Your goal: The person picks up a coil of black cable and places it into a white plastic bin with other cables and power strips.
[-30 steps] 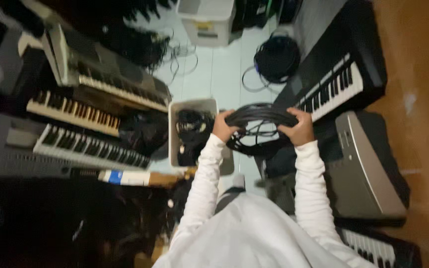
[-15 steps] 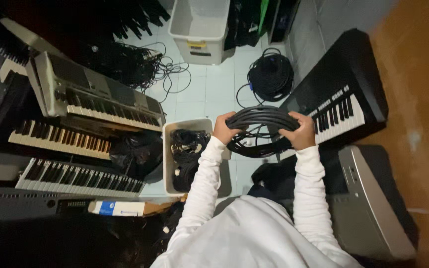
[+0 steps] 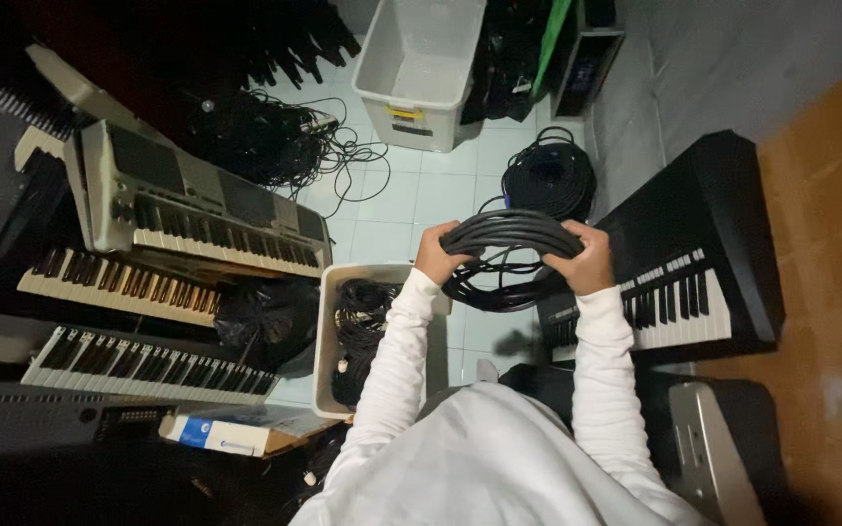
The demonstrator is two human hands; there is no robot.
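Left hand clenched around the left side of a coiled black cable, fingers wrapped over the bundle. Right hand gripping the opposite side the same way, fingers curled over the top strands. Coil held up in the air between both hands, roughly level, hanging above the pale tiled floor, just in front of the white-sleeved arms.

Just below the left forearm, a beige bin on the floor with more black cables heaped inside. Beyond the held coil, a second black cable coil lying on the tiles near the grey wall. Further off, an empty white plastic tub with a yellow label on its side.

To the right, a black keyboard leaning at a slant, its near end just behind the right hand. To the left, a silver keyboard above a cream keyboard and a grey keyboard, stacked in tiers. Loose tangled wires spread on the floor behind them. A flat cardboard box with a blue patch lying beside the bin's near corner.
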